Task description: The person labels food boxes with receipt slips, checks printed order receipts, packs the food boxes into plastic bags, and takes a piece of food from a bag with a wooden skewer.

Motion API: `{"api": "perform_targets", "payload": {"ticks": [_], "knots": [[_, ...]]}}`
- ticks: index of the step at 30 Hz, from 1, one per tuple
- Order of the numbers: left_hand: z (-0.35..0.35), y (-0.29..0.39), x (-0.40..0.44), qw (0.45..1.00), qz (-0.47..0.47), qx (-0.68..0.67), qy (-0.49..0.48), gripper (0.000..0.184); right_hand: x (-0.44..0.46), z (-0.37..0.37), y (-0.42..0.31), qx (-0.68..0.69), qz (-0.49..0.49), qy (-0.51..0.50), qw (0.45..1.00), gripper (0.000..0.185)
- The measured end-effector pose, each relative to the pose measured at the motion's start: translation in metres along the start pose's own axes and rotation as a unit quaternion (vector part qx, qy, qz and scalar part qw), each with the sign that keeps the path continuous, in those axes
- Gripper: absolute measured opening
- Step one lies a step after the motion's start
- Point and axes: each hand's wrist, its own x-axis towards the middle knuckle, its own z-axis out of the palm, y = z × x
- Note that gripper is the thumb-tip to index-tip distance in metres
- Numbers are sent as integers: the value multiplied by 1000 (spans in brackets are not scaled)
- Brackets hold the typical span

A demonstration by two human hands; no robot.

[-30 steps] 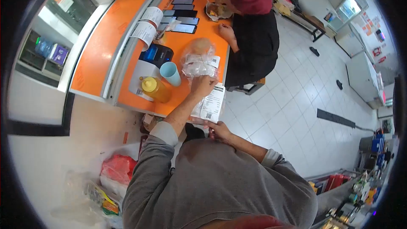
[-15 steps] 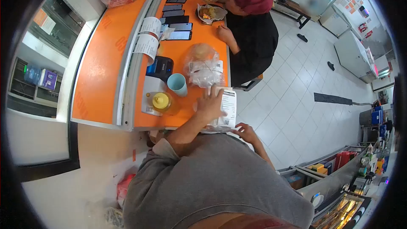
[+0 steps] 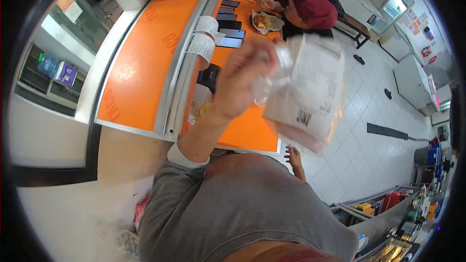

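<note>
Raised close to the camera, my left hand [image 3: 245, 77] is closed on the gathered top of a clear plastic bag. The bag holds a pale package [image 3: 308, 92] with a printed receipt, tilted and slightly blurred, above the table's right edge. My right hand [image 3: 294, 157] is below the package, apart from it, with its fingers spread and nothing in them. Behind my left hand, part of another clear bag [image 3: 260, 92] shows on the orange table [image 3: 247, 128]. The yellow-capped bottle [image 3: 206, 109] and the dark printer [image 3: 208, 76] are partly hidden by my left forearm.
Several phones [image 3: 229, 42] and a food tray [image 3: 266, 22] lie farther back. A person in a dark red cap [image 3: 314, 8] sits at the table, another person behind. Receipts [image 3: 201, 46] hang from the metal ledge. A bench [image 3: 354, 26] stands on the tiled floor.
My left hand has closed on the bag and lifted it with the package off the table's front, up toward the camera. My right hand is now lower and apart from it.
</note>
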Motion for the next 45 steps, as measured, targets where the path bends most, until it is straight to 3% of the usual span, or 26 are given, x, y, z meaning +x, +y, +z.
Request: {"api": "perform_targets", "payload": {"ticks": [2,4,6,8,9,10,12,13,15,18,20,22,26,27,30,31,34,36,38,40,42,44,45], "knots": [[6,32,6,984,127,-118,35,14,7,9,-29,-31,-5,-13,999,46],[8,57,7,950,299,-25,85,17,16,14,-54,-63,-55,-5,997,50],[6,80,1,915,376,8,145,16,38,21,-59,-73,-132,16,988,46],[-2,100,-10,873,440,44,208,16,40,25,-76,-56,-149,19,987,45],[-13,111,-17,832,435,217,265,16,48,26,-77,-52,-169,14,984,45],[-25,123,-25,764,414,381,316,16,60,24,-75,-48,-190,10,981,46],[-50,154,-42,514,378,717,279,20,79,25,-69,-42,-233,46,970,39],[-52,164,-41,748,356,497,260,21,80,27,-68,-28,-238,49,970,37],[-86,191,-27,908,246,223,255,26,80,28,-67,-12,-204,33,978,39],[-175,224,21,897,191,227,327,26,74,30,-87,-42,-204,57,976,38],[-253,243,59,883,193,246,351,25,90,34,-87,-32,-289,116,950,31],[-274,240,95,852,219,266,395,22,74,35,-126,-27,-360,181,915,27],[-288,193,148,788,180,379,450,18,42,44,-212,-36,-402,122,907,22],[-326,182,165,809,217,386,387,19,37,48,-229,-57,-418,92,902,24],[-347,178,197,752,184,481,412,33,29,64,-276,-119,-438,42,890,32],[-318,174,195,758,191,484,393,57,26,69,-287,-141,-441,31,886,35],[-288,156,204,765,207,571,213,76,24,83,-318,-242,-415,2,877,48],[-218,131,179,703,242,663,90,80,30,93,-327,-309,-419,-19,854,44],[-154,103,143,554,252,792,45,73,61,105,-317,-333,-435,-32,836,38],[-131,80,133,531,185,811,-160,66,60,114,-334,-275,-432,-51,857,29],[-107,52,130,575,-35,752,-320,59,64,122,-340,-182,-438,-59,879,26],[-96,3,148,454,-225,731,-458,53,70,124,-343,-138,-451,-26,881,21],[-95,-26,154,432,-245,726,-476,50,75,126,-344,-116,-444,-11,889,21]]}}
